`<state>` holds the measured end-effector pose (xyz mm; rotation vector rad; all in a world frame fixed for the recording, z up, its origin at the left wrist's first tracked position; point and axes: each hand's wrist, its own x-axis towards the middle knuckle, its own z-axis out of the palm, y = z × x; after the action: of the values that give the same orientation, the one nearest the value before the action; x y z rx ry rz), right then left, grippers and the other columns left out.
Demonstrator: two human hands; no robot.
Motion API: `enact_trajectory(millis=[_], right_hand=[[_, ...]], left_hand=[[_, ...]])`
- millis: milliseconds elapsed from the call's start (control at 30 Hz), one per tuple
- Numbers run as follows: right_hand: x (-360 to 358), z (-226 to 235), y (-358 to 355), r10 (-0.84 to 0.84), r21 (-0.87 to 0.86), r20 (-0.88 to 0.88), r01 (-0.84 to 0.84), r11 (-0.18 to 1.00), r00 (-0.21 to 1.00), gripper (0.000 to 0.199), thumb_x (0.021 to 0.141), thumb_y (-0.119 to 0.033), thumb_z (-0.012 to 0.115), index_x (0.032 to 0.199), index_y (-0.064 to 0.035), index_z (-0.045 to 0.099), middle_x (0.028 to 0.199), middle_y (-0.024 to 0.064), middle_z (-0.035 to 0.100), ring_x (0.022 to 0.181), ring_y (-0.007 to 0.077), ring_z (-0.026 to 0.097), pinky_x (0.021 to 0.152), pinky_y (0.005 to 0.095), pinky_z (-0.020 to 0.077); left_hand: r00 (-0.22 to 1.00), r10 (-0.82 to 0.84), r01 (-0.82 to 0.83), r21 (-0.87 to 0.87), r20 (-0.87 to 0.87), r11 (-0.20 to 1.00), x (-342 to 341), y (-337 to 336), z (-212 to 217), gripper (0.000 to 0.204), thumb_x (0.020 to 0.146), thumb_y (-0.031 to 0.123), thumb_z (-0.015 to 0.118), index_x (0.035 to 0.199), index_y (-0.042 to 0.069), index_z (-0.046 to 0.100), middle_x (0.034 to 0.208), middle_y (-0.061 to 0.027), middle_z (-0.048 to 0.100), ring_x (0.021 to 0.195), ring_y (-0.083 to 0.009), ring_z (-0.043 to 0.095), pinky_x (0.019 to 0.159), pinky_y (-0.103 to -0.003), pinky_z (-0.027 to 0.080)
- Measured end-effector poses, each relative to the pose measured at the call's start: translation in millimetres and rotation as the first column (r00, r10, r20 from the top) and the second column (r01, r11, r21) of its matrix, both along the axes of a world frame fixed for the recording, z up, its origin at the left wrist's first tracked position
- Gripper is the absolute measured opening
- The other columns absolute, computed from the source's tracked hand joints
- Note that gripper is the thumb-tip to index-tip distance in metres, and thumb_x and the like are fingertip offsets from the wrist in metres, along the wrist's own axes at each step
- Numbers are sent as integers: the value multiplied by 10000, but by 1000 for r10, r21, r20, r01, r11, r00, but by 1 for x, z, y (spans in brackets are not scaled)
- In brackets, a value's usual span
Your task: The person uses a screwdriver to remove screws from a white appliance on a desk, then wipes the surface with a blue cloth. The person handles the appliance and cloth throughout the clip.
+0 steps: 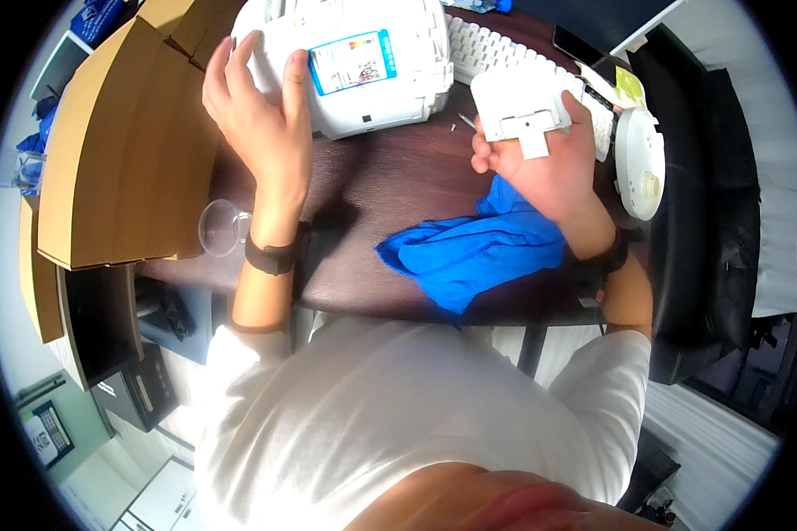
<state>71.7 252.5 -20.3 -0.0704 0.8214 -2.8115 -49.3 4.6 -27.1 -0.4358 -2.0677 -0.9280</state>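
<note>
A white plastic appliance (363, 111) with a blue-edged label sits at the far side of the dark table. Across its left part lies my left hand (261, 115), fingers spread and thumb beside the label. My right hand (549, 173) is closed around a white plastic part (518, 102) that has a small squared tab, held above the table. A thin metal tip (467, 120) shows beside my right fingers; whether they grip it too is hard to see. Close to it a tiny screw-like piece (453, 127) lies on the table. Below my right hand is a crumpled blue cloth (478, 257).
A tall cardboard box (124, 150) stands at the left, with a clear plastic cup (219, 228) beside it. Behind my right hand lies a white keyboard (487, 49). A round white cover (639, 168) is at the right table edge, near a black chair (713, 221).
</note>
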Motion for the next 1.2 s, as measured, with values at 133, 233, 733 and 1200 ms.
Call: enact_trajectory(millis=[133, 233, 733, 1200], right_hand=[[5, -8, 5, 39, -3, 10, -39, 999, 999, 668, 901, -545, 294, 1226, 17, 453, 970, 242, 552, 762, 357, 544, 710, 462, 433], [6, -12, 7, 63, 33, 13, -63, 997, 998, 661, 909, -538, 280, 1226, 14, 458, 966, 239, 560, 711, 347, 550, 679, 451, 440], [64, -12, 75, -606, 800, 118, 286, 527, 787, 436, 906, -322, 520, 1136, 48, 504, 881, 139, 593, 688, 207, 586, 597, 317, 482], [133, -83, 141, -606, 898, -204, -99, -429, 769, 286, 871, -259, 611, 956, 14, 636, 714, 109, 642, 612, 209, 607, 601, 311, 463]], left_hand=[[999, -37, 37, 17, 23, 999, -4, 4, 0, 460, 861, 324, 647, 1198, 36, 525, 1280, -197, 450, 1184, -361, 427, 990, -443, 345], [999, -27, 25, -41, -45, 999, -14, 1, 0, 466, 931, 394, 530, 1257, 60, 526, 1312, -203, 435, 1153, -329, 493, 894, -398, 463], [975, -220, 221, 10, -19, 975, -22, -8, -10, 564, 918, 400, 507, 1327, 21, 423, 1408, -248, 334, 1281, -398, 358, 1060, -449, 286], [940, -339, 342, 122, -46, 932, -26, -17, -25, 477, 868, 161, 565, 1303, 19, 429, 1397, -214, 364, 1321, -322, 337, 1089, -412, 243]])
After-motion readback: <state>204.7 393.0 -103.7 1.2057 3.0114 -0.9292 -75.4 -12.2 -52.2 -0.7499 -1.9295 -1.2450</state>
